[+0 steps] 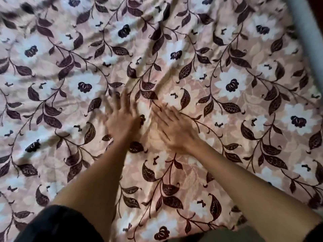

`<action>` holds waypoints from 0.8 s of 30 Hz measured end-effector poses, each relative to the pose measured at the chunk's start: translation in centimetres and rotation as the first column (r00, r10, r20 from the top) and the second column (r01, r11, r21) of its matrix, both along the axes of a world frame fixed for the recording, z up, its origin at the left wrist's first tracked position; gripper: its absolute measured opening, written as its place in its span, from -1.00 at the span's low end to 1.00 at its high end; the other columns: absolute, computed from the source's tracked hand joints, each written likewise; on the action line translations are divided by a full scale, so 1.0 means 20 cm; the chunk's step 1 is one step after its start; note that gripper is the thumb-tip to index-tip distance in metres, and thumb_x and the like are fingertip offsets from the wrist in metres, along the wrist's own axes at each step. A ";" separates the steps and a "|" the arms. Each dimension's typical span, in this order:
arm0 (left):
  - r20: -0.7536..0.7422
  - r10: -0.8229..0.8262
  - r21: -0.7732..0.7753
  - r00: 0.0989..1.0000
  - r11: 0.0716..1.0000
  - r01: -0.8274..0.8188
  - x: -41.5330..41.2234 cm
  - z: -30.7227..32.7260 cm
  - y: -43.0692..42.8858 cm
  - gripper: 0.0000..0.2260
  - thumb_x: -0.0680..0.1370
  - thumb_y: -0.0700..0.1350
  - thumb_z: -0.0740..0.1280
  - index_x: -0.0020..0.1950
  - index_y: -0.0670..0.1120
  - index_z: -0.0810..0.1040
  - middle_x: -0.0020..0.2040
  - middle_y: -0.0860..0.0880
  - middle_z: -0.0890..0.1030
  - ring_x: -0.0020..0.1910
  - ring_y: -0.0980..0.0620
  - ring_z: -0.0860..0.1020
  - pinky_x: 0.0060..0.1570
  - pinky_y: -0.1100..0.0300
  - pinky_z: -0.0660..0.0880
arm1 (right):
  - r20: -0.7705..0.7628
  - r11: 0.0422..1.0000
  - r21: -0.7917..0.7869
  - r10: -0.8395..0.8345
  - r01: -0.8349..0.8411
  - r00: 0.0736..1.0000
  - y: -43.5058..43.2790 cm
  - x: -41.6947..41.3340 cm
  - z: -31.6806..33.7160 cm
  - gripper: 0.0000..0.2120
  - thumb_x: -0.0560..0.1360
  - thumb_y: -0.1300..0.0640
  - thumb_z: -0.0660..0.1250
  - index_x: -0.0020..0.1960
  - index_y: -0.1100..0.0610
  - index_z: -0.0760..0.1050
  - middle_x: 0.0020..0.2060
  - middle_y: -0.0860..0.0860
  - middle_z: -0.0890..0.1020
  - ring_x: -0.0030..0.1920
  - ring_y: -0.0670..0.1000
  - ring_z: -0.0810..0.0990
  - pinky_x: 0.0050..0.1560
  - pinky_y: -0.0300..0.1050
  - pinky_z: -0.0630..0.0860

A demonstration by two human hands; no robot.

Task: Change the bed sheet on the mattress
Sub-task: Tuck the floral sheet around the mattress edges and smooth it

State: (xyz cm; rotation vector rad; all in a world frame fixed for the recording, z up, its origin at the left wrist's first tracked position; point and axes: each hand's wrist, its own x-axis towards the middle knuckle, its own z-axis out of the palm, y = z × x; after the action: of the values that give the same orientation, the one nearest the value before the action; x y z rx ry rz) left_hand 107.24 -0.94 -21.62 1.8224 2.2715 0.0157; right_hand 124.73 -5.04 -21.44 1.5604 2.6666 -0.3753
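Already the sheet [227,49] lies spread over the bed, and your left hand [122,119] and right hand [174,130] press flat near its middle, fingers straight, gripping nothing, with creases left to smooth.

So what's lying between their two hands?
Only the flowered bed sheet, slightly wrinkled; nothing else lies between the left hand and right hand, as the head view shows.
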 end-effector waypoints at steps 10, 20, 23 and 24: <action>0.062 -0.335 0.085 0.940 0.940 0.329 0.20 0.07 0.48 -0.41 0.60 0.22 -0.04 0.54 0.02 -0.17 0.55 -0.07 -0.19 0.51 -0.12 -0.21 0.43 -0.06 -0.28 | 0.095 0.537 0.027 -0.841 0.843 0.532 0.37 0.64 0.03 -0.23 0.52 -0.27 -0.21 0.52 0.25 -0.17 0.51 0.21 -0.11 0.51 0.15 -0.16 0.49 0.13 -0.14; -0.055 0.036 0.052 0.998 0.998 -0.033 0.11 0.10 0.71 -0.66 0.64 -0.07 0.05 0.30 -0.26 0.32 0.55 -0.11 -0.04 0.52 -0.17 -0.10 0.43 -0.20 -0.18 | -0.095 0.982 0.012 0.188 -0.187 0.978 0.47 0.03 0.02 -0.41 0.59 -0.12 -0.15 0.49 0.22 -0.02 0.50 0.14 0.07 0.51 0.11 -0.03 0.50 0.06 -0.11; -0.031 0.129 0.072 0.991 0.989 -0.127 0.15 0.13 0.76 -0.62 0.63 -0.08 0.03 0.38 -0.27 0.25 0.55 -0.15 -0.07 0.52 -0.17 -0.10 0.43 -0.24 -0.12 | -0.195 0.979 0.041 -0.186 0.198 0.963 0.55 0.42 0.02 -0.39 0.59 -0.11 -0.04 0.51 0.23 0.05 0.51 0.16 0.09 0.51 0.11 0.01 0.48 -0.06 0.04; -0.004 0.089 0.093 0.996 0.992 -0.088 0.19 0.13 0.79 -0.62 0.63 -0.04 0.03 0.37 -0.24 0.26 0.55 -0.16 -0.07 0.51 -0.18 -0.12 0.42 -0.25 -0.10 | -0.168 0.922 0.028 -0.377 0.387 0.911 0.59 0.59 0.02 -0.37 0.59 -0.14 -0.05 0.53 0.20 -0.01 0.52 0.15 0.04 0.51 0.12 -0.03 0.48 -0.08 0.04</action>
State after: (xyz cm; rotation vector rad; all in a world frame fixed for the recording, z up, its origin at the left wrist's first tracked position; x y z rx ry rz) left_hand 111.04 14.78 -19.00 1.7674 2.3932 0.1307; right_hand 136.52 6.75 -20.99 2.1661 2.4866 -0.4500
